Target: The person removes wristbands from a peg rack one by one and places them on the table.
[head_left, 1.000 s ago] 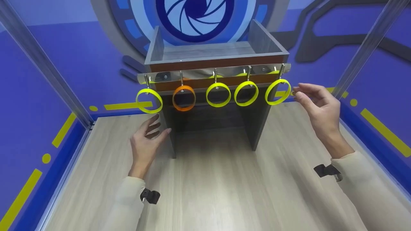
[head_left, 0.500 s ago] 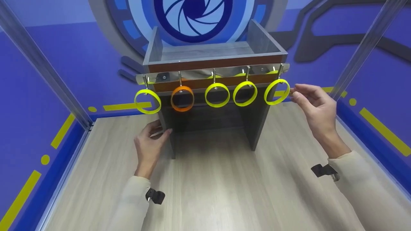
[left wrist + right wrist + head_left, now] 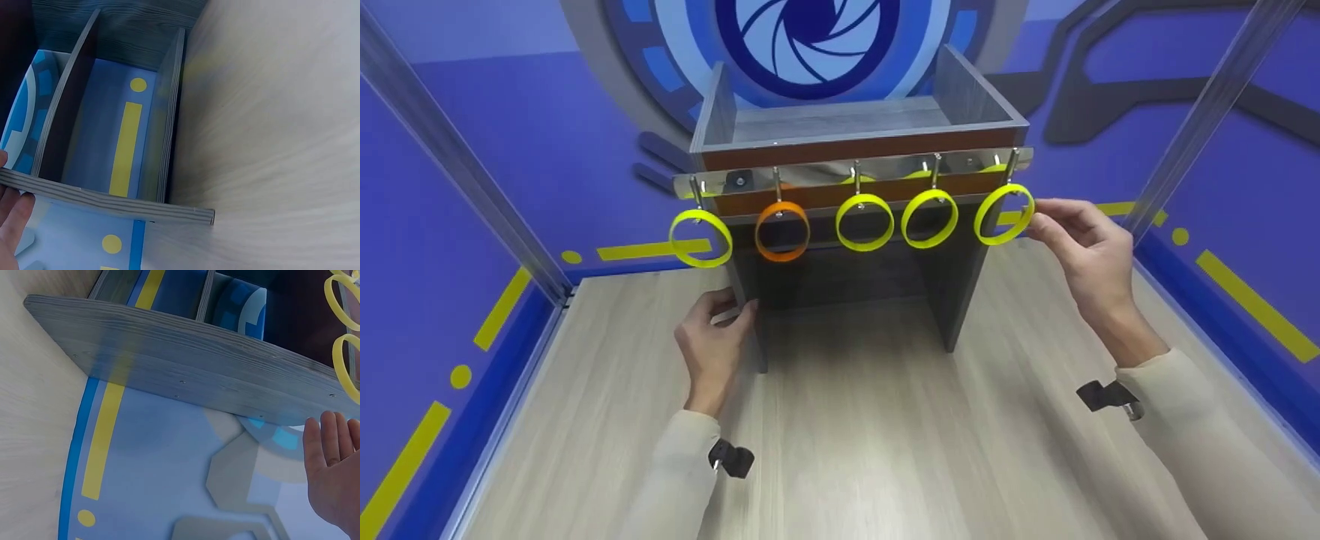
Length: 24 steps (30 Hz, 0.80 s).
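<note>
A grey wooden shelf unit [image 3: 971, 262] carries a metal hook rail [image 3: 810, 171] across its front. From its hooks hang an orange ring [image 3: 760, 241] and several yellow rings. My left hand [image 3: 711, 345] holds the front edge of the unit's left side panel [image 3: 112, 203], thumb on the inner face and fingers on the outer. My right hand [image 3: 1099, 259] is raised at the right end, its thumb and fingertips right at the edge of the rightmost yellow ring [image 3: 979, 227]. In the right wrist view its fingers [image 3: 330, 439] look straight, beside the outer side panel [image 3: 185, 365].
The unit stands on a pale wood-grain tabletop [image 3: 840, 442]. Blue printed walls [image 3: 480, 150] enclose the back and sides, with metal posts [image 3: 472, 165] at the corners. An open-topped tray section [image 3: 840, 116] forms the unit's top.
My left hand has moved in and taken hold of the left side panel. My right hand has moved left, up to the rightmost yellow ring. The rings still hang on their hooks.
</note>
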Each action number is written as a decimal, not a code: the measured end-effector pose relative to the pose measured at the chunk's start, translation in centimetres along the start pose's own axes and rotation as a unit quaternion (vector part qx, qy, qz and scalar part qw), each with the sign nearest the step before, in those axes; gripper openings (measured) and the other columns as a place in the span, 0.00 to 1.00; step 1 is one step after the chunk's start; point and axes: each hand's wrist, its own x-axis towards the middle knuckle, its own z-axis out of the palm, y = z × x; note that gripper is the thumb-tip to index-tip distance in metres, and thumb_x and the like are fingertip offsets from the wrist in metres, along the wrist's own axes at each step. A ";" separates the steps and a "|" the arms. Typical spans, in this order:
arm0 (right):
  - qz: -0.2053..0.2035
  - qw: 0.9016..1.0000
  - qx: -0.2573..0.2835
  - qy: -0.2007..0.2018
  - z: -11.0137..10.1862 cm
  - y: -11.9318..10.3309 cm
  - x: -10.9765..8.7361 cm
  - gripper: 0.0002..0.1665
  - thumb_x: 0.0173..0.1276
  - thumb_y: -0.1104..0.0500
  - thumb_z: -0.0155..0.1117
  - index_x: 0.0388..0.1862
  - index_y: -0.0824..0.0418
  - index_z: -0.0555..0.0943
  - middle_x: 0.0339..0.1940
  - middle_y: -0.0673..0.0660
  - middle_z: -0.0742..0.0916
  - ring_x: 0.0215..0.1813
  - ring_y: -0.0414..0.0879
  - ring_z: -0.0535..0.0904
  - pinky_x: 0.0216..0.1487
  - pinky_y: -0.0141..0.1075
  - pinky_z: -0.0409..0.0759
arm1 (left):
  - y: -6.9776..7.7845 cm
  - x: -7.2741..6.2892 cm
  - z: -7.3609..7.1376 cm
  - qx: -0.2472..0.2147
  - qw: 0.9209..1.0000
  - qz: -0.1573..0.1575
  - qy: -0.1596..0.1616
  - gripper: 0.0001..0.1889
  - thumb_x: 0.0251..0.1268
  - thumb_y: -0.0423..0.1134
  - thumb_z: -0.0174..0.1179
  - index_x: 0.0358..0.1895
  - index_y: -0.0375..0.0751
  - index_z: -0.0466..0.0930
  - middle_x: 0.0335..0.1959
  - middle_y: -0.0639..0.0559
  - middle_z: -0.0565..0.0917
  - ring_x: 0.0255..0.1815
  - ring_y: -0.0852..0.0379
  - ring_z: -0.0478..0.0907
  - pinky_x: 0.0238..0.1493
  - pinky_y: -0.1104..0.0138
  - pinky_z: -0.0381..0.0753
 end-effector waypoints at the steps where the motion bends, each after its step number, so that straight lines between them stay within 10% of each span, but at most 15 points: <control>1: 0.003 1.000 0.002 -0.001 0.1 0.0 0.0 0.16 0.73 0.69 0.71 0.57 0.72 0.84 0.51 0.66 0.88 0.49 0.51 0.89 0.56 0.33 0.88 | 0.0 0.0 0.0 -0.002 1.000 0.001 0.005 0.13 0.58 0.28 0.78 0.45 0.32 0.88 0.41 0.44 0.90 0.43 0.49 0.88 0.45 0.56 0.93; 24: 0.043 0.994 0.103 0.009 1.0 -0.5 0.4 0.17 0.70 0.72 0.73 0.54 0.81 0.82 0.47 0.69 0.90 0.46 0.55 0.90 0.49 0.42 0.91 | -0.3 -0.4 0.4 0.001 1.000 -0.013 0.023 0.10 0.57 0.28 0.78 0.41 0.31 0.88 0.38 0.43 0.90 0.40 0.50 0.90 0.44 0.60 0.93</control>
